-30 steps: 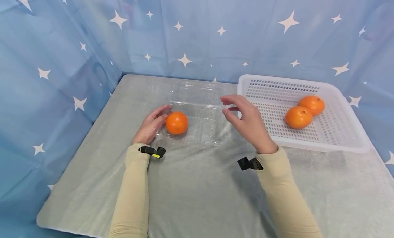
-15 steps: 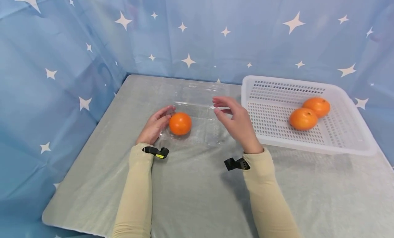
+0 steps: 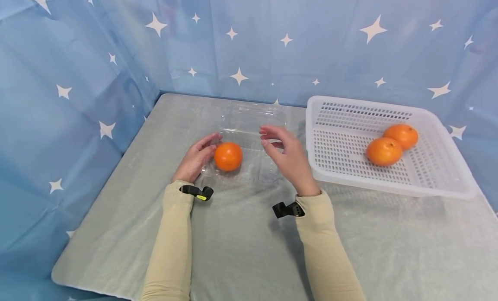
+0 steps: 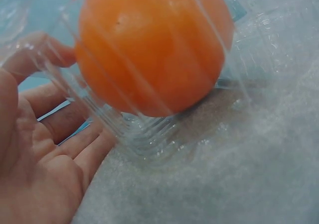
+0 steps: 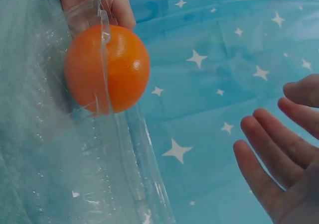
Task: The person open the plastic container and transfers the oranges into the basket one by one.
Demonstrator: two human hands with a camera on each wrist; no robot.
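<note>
A clear plastic clamshell box lies on the table with its lid folded back. One orange sits at the left end of the box, and the left wrist view shows it through the clear wall. My left hand rests against the outside of that end, its fingers loosely bent along the plastic beside the orange. Over the box's right part hovers my right hand, fingers spread and slightly bent, holding nothing. The right wrist view shows these fingers apart from the box.
To the right stands a white perforated basket with two more oranges, a front orange touching a rear orange. A grey cloth covers the table. Behind and to the left hangs a blue star-patterned curtain.
My right hand has moved left, away from the basket and over the box. The left hand and the orange beside it stay put; the head view has shifted slightly.
</note>
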